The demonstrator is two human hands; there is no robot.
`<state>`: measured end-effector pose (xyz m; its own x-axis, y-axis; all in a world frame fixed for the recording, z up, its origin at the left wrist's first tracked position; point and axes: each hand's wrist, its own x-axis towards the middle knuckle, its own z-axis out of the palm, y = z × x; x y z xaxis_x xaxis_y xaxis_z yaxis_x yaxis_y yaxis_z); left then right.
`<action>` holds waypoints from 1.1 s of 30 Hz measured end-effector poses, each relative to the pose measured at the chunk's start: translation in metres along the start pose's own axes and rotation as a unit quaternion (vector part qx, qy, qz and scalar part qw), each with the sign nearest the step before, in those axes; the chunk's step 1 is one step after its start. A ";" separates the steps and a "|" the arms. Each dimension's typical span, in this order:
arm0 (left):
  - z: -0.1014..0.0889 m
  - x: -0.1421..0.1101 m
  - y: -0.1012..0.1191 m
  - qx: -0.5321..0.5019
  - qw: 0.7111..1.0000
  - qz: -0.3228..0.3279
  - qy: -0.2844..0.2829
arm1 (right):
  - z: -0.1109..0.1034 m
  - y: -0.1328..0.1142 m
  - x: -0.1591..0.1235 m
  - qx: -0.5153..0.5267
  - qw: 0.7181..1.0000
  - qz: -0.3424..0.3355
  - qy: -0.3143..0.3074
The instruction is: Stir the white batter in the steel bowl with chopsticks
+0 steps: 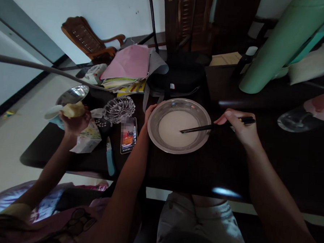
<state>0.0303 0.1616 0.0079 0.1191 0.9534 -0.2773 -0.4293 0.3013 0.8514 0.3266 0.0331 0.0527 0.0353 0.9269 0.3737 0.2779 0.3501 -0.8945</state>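
Observation:
A wide metal bowl stands on the dark table in the middle of the view, part filled with a milky white liquid. My left hand grips the bowl's left side; most of its fingers are hidden behind the rim. In my right hand, to the right of the bowl, is a pair of black chopsticks. They slant left over the rim, with their tips in the liquid. Left of my left forearm lies a phone with its screen lit.
At left, another person's hand holds a pale yellowish lump of food. A teal-handled knife, glass dish and metal basin are nearby. Behind stand a black bag and tall green cylinder.

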 end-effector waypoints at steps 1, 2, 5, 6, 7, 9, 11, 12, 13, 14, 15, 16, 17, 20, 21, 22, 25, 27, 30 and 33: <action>0.001 0.000 0.000 0.002 1.000 -0.002 0.005 | 0.001 0.000 0.000 0.001 1.000 -0.002 -0.020; 0.002 -0.001 0.001 0.003 1.000 -0.003 0.012 | 0.002 0.000 0.000 -0.007 0.999 -0.011 -0.041; 0.003 -0.001 0.001 0.004 1.000 -0.002 0.027 | 0.004 -0.001 0.000 -0.042 0.996 -0.038 -0.062; 0.003 -0.001 0.001 0.001 1.000 -0.002 0.024 | 0.003 -0.001 0.000 -0.045 0.997 -0.038 -0.046; 0.003 -0.001 0.001 -0.002 1.000 -0.002 0.020 | 0.002 0.000 0.000 -0.041 0.998 -0.032 -0.026; 0.002 -0.001 0.000 -0.005 1.000 -0.007 0.012 | 0.000 0.000 0.000 -0.022 1.000 -0.014 0.000; 0.000 -0.001 0.000 -0.011 1.000 -0.012 0.007 | 0.000 -0.001 0.000 -0.005 1.000 -0.003 -0.022; -0.001 -0.001 -0.001 -0.015 1.000 -0.012 0.002 | 0.001 -0.001 -0.001 -0.003 0.999 -0.006 -0.044; -0.001 -0.001 -0.001 -0.019 1.000 -0.010 -0.005 | 0.002 -0.001 0.000 -0.007 0.998 -0.014 -0.065; -0.002 0.000 -0.002 -0.022 1.000 -0.009 -0.013 | 0.003 -0.001 0.000 -0.015 0.997 -0.025 -0.078; -0.003 0.000 -0.003 -0.025 0.999 -0.007 -0.020 | 0.003 0.000 0.000 -0.024 0.996 -0.035 -0.079; -0.004 0.000 -0.003 -0.025 0.999 -0.006 -0.024 | 0.003 0.000 0.000 -0.032 0.996 -0.042 -0.067; -0.004 0.001 -0.003 -0.024 0.999 -0.006 -0.025 | 0.003 0.001 0.001 -0.035 0.997 -0.043 -0.047; -0.006 0.003 -0.003 -0.023 0.999 -0.011 -0.027 | 0.000 0.001 0.001 -0.017 1.000 -0.021 -0.008; -0.006 0.003 -0.003 -0.022 0.999 -0.012 -0.028 | 0.000 0.001 0.000 -0.010 1.000 -0.016 -0.017; -0.006 0.004 -0.003 -0.021 0.999 -0.013 -0.030 | 0.000 0.001 0.000 -0.008 0.999 -0.016 -0.034; -0.004 0.003 -0.003 -0.020 1.000 -0.009 -0.023 | 0.002 0.001 0.001 -0.026 0.996 -0.042 -0.073; -0.002 0.002 -0.003 -0.019 1.000 -0.003 -0.009 | 0.002 0.001 0.001 -0.038 0.997 -0.053 -0.044; -0.002 0.001 -0.002 -0.018 1.000 -0.007 -0.006 | 0.001 0.001 0.001 -0.020 0.999 -0.041 0.006; -0.005 0.002 0.000 -0.005 1.000 -0.015 -0.014 | 0.003 -0.001 0.001 -0.010 0.998 -0.041 -0.038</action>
<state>0.0265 0.1635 0.0048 0.1566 0.9440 -0.2904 -0.4346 0.3299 0.8380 0.3238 0.0337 0.0527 -0.0622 0.9027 0.4257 0.2950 0.4241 -0.8562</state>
